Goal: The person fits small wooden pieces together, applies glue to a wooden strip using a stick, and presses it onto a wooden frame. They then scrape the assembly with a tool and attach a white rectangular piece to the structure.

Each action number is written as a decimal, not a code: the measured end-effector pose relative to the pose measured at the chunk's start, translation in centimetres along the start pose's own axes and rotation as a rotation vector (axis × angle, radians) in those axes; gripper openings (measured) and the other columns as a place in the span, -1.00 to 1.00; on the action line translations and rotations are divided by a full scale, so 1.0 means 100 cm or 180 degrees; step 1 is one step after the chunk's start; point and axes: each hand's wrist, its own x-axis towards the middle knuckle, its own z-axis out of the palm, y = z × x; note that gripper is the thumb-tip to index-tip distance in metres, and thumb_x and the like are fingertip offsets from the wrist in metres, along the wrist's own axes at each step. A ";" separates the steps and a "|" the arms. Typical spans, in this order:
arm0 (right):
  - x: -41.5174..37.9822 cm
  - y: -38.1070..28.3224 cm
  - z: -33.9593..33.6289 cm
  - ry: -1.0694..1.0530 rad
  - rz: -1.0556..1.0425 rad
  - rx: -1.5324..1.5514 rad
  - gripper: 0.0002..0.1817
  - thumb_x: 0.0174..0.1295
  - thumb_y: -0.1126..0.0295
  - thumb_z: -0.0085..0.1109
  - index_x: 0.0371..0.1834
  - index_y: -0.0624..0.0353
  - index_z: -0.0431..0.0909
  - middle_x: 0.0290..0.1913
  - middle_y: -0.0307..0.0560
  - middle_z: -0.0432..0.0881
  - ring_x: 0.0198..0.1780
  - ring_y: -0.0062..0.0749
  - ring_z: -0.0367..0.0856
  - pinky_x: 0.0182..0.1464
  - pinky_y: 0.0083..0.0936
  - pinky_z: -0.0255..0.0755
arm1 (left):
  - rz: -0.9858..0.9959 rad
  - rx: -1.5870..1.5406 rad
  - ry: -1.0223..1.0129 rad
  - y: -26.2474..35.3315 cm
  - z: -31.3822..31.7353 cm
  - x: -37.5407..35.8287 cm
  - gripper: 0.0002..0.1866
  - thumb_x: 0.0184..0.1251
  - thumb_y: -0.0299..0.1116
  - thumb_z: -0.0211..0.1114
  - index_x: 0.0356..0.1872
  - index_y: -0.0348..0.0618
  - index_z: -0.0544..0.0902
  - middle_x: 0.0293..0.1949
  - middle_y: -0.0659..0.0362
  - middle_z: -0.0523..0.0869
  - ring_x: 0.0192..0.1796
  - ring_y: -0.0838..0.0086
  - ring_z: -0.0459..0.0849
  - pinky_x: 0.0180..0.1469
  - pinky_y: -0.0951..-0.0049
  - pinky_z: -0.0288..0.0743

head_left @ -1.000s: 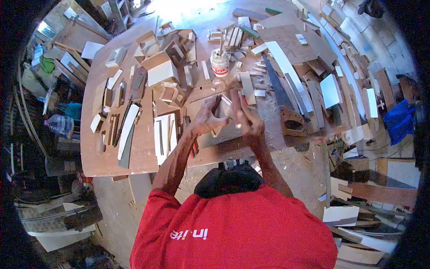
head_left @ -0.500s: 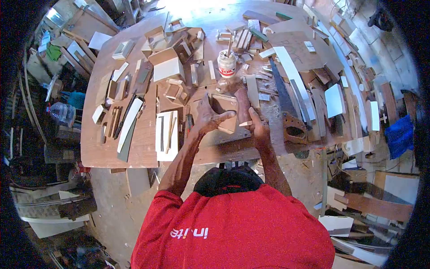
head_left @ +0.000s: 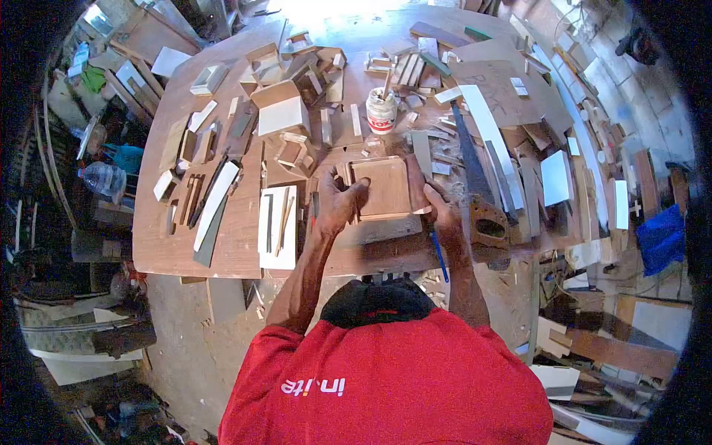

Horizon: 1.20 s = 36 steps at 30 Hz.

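Near the front edge of the table, a small square wooden box (head_left: 384,185) is held between my two hands, its flat reddish panel facing up. My left hand (head_left: 343,199) grips its left side, the thumb over the edge. My right hand (head_left: 443,208) presses a dark reddish-brown wood block (head_left: 417,185) against the box's right side. Behind the box stands an open glue jar (head_left: 381,113) with a stick in it. A blue pen-like thing (head_left: 440,257) shows beside my right wrist.
A handsaw (head_left: 486,215) lies to the right, beside long white strips (head_left: 486,130). Left of my left hand, thin sticks lie on a white board (head_left: 278,245). Small wooden boxes (head_left: 282,115) and offcuts cover the back of the wooden table (head_left: 167,245).
The box has turned so its flat panel faces up instead of its hollow. The brown block has come down against its right side, and the blue thing now shows by my right wrist.
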 end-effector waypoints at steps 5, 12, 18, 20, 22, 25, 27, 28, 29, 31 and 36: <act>0.027 0.034 -0.034 0.0123 -0.0324 -0.1484 -0.54 0.35 0.20 0.08 0.21 0.26 0.50 0.05 0.11 0.62 0.06 -0.24 0.58 0.14 -0.32 0.42 | 0.0331 -0.0170 0.0408 0.019 0.016 -0.017 -0.76 0.26 -0.51 0.29 -0.13 -0.20 0.42 -0.54 0.18 0.59 -0.60 0.54 0.56 -0.64 0.54 0.45; 0.028 0.059 -0.047 0.0261 -0.0839 -0.3027 -0.68 0.17 0.25 0.23 -0.11 0.26 0.58 0.10 0.18 0.47 0.11 0.14 0.44 0.15 -0.05 0.36 | 0.0101 -0.0775 0.0633 -0.001 0.014 -0.013 -0.77 0.31 -0.47 0.25 -0.16 -0.14 0.35 -0.57 0.18 0.53 -0.68 0.56 0.47 -0.72 0.53 0.30; 0.025 0.064 -0.039 0.0337 -0.1008 -0.3319 -0.84 0.16 0.36 0.20 -0.27 0.20 0.59 0.06 0.19 0.48 0.09 0.15 0.46 0.13 -0.05 0.38 | 0.0158 -0.0837 0.0645 -0.005 0.012 -0.017 -0.84 0.31 -0.47 0.24 -0.15 -0.13 0.46 -0.42 0.16 0.63 -0.50 0.47 0.61 -0.53 0.42 0.50; 0.030 0.068 -0.044 0.0397 -0.1062 -0.3371 -0.79 0.17 0.36 0.18 -0.16 0.17 0.61 0.06 0.15 0.50 0.06 0.08 0.48 0.10 -0.10 0.39 | 0.0223 -0.0896 0.0650 -0.007 0.015 -0.018 -0.85 0.32 -0.44 0.25 -0.21 -0.14 0.44 -0.48 0.18 0.59 -0.60 0.51 0.53 -0.62 0.45 0.40; 0.034 0.072 -0.044 0.0428 -0.1129 -0.3406 -0.72 0.18 0.35 0.16 -0.04 0.14 0.62 0.07 0.11 0.52 0.04 0.02 0.50 0.07 -0.14 0.41 | 0.0296 -0.0949 0.0687 -0.010 0.016 -0.017 -0.85 0.34 -0.41 0.25 -0.26 -0.14 0.42 -0.55 0.19 0.56 -0.69 0.56 0.45 -0.72 0.48 0.29; 0.029 0.056 -0.027 0.0426 -0.0923 -0.2456 -0.68 0.18 0.39 0.13 0.01 0.21 0.59 0.07 0.17 0.51 0.08 0.05 0.49 0.11 -0.12 0.40 | 0.0304 -0.0814 0.0756 -0.030 0.009 -0.010 -0.89 0.32 -0.42 0.24 -0.28 -0.18 0.48 -0.46 0.18 0.59 -0.57 0.55 0.52 -0.57 0.43 0.40; 0.023 0.043 -0.004 0.0031 -0.0783 -0.2025 -0.59 0.17 0.39 0.13 0.11 0.29 0.51 0.06 0.22 0.51 0.11 0.10 0.48 0.18 -0.13 0.36 | -0.0070 -0.0784 0.1268 -0.057 0.004 0.001 -0.78 0.29 -0.46 0.28 -0.09 -0.24 0.49 -0.25 0.13 0.65 -0.23 0.41 0.67 -0.24 0.41 0.59; 0.018 0.036 0.005 -0.0161 -0.1067 -0.2144 -0.50 0.15 0.35 0.19 0.16 0.32 0.45 0.07 0.23 0.50 0.14 0.10 0.45 0.24 -0.13 0.31 | 0.0011 -0.0665 0.1350 -0.070 0.000 0.005 -0.75 0.27 -0.43 0.33 -0.11 -0.27 0.51 -0.28 0.13 0.66 -0.24 0.45 0.67 -0.24 0.41 0.57; 0.019 0.062 0.014 -0.0176 -0.1066 -0.2138 -0.50 0.15 0.35 0.19 0.16 0.32 0.45 0.07 0.23 0.50 0.14 0.10 0.45 0.24 -0.13 0.31 | 0.0010 -0.0663 0.1366 -0.079 -0.004 0.007 -0.75 0.27 -0.43 0.33 -0.11 -0.27 0.51 -0.28 0.13 0.66 -0.24 0.45 0.67 -0.24 0.41 0.57; 0.024 0.143 0.035 -0.0099 -0.1984 -0.2314 -0.34 0.04 0.23 0.29 0.20 0.34 0.38 0.07 0.31 0.50 0.13 0.14 0.46 0.24 -0.08 0.30 | 0.0023 0.0490 0.1548 -0.091 -0.014 0.009 -0.73 0.24 -0.38 0.38 -0.15 -0.29 0.52 -0.29 0.13 0.66 -0.23 0.44 0.67 -0.25 0.41 0.54; 0.005 0.061 0.037 -0.0444 -0.1324 -0.2192 -0.34 0.08 0.23 0.25 0.24 0.32 0.35 0.11 0.29 0.47 0.18 0.16 0.41 0.27 -0.05 0.25 | -0.0266 0.1880 0.1502 -0.071 -0.024 0.007 -0.61 0.19 -0.18 0.43 -0.19 -0.33 0.60 -0.32 -0.02 0.71 -0.24 0.29 0.71 -0.22 0.31 0.54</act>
